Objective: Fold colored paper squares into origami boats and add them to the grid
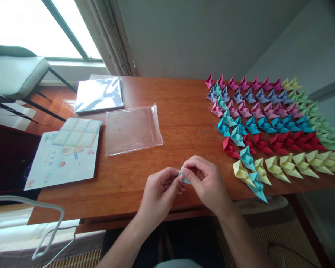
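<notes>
Between my two hands, above the front part of the wooden table (181, 123), is a small folded piece of light blue paper (186, 181). My left hand (162, 186) pinches its left side between thumb and fingertips. From the right, my right hand (205, 178) presses thumb and fingers on the same paper. Most of the paper is covered by the fingers, so its full shape is hidden. To the right of my hands stand rows of folded paper boats; the nearest ones are a light blue boat (257, 186) and a yellow boat (242, 173).
A clear plastic sleeve (134, 130) lies left of centre. Behind it is a shiny wrapped stack (99, 95). A printed sheet (64, 167) with a smaller grid card (77, 132) on it lies at the left edge. Chairs (19, 76) stand by the window.
</notes>
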Tool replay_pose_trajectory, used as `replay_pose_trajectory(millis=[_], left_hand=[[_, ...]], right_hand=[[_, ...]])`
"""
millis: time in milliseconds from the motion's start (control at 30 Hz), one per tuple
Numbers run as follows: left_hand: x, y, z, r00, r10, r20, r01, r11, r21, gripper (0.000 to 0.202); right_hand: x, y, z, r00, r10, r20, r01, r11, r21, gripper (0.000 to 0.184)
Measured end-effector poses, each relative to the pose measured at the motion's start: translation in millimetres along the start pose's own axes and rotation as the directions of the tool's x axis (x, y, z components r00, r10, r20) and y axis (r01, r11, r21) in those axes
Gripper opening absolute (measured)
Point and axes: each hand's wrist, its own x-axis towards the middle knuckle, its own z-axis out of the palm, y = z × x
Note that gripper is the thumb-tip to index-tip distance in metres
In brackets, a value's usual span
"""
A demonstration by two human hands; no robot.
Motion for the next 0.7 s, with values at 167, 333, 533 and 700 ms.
replay_pose_trajectory(millis=[167,333,533,700], left_hand=[[1,5,-3.1,0.997,-0.033,-0.071,0.028,0.997,-0.076,0.023],[0,4,-4.1,0.995,-0.041,-0.094,0.031,0.994,-0.103,0.024],[-2,4,-1.4,0.994,-0.042,-0.099,0.033,0.996,-0.085,0.029],[-3,6,-1.7,0.987,-0.004,-0.159,-0.010,0.996,-0.086,0.026]], right_hand=[[-2,3,5,0.998,0.059,-0.009,-0.056,0.981,0.188,0.016],[-6,-3,2,0.999,0.016,0.049,-0.017,1.000,0.021,0.015],[-10,-4,-2,0.989,-0.087,0.119,0.102,0.987,-0.124,0.022],[-11,-1,9,0.996,-0.091,0.024,0.092,0.992,-0.084,0.020]])
